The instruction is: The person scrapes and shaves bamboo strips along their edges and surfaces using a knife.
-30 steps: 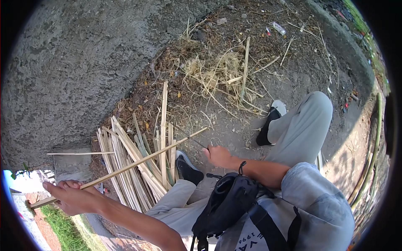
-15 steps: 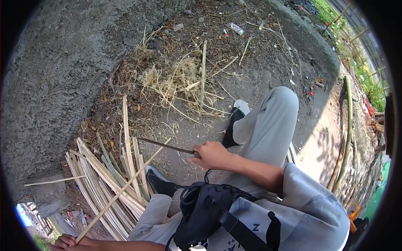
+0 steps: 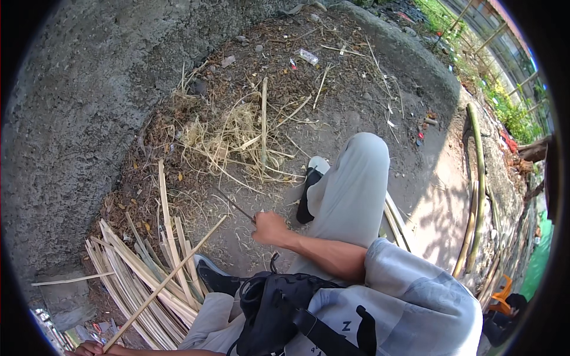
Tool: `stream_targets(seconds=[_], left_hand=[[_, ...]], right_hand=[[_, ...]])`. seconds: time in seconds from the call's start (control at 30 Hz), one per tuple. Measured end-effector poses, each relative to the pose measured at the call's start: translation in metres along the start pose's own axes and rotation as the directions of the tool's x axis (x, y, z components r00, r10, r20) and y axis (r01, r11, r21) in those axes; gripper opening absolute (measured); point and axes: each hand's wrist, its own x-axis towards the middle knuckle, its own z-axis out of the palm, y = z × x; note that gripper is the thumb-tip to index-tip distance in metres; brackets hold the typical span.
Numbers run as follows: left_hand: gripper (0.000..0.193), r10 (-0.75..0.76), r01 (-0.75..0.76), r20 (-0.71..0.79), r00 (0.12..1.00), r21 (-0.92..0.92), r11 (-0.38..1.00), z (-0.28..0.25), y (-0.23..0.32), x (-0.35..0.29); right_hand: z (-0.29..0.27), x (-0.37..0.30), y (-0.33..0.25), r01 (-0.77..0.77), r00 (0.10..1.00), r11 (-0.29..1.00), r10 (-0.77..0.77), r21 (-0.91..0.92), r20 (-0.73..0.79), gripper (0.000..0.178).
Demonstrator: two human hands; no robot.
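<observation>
My right hand [image 3: 271, 228] is closed round the handle of a thin dark knife [image 3: 233, 204], held in front of my knees with the blade pointing up and to the left. At the lower left edge, my left hand [image 3: 89, 349] grips one end of a long pale bamboo strip [image 3: 168, 279]. That strip slants up to the right, and its far end lies a little below the knife, apart from it. Beneath the strip, a bundle of split bamboo strips [image 3: 127, 285] rests on the ground beside my left shoe [image 3: 215, 276].
Curly shavings [image 3: 222, 139] lie in a heap ahead. A rough grey rock [image 3: 77, 130] borders the left side. A black bag [image 3: 273, 308] sits on my lap. More strips [image 3: 396, 222] lie right of my knee, and long poles [image 3: 477, 178] farther right.
My right hand has drawn back a little with the knife, whose tip now stands clear of the bamboo strip. My left hand keeps its grip. The whole view has shifted slightly.
</observation>
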Motion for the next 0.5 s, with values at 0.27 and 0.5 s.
stream_targets(seconds=[0.27,0.5], left_hand=[[0.030,-0.489,0.424,0.137,0.861,-0.725,0.543,-0.019,0.055,0.007],[0.028,-0.393,0.310,0.130,0.910,-0.844,0.437,-0.014,0.033,0.000]], right_hand=[[-0.002,0.010,0.004,-0.017,0.999,0.995,0.020,0.103,-0.029,0.026],[-0.001,0.019,0.009,-0.090,0.994,0.941,0.106,0.327,-0.031,0.024]])
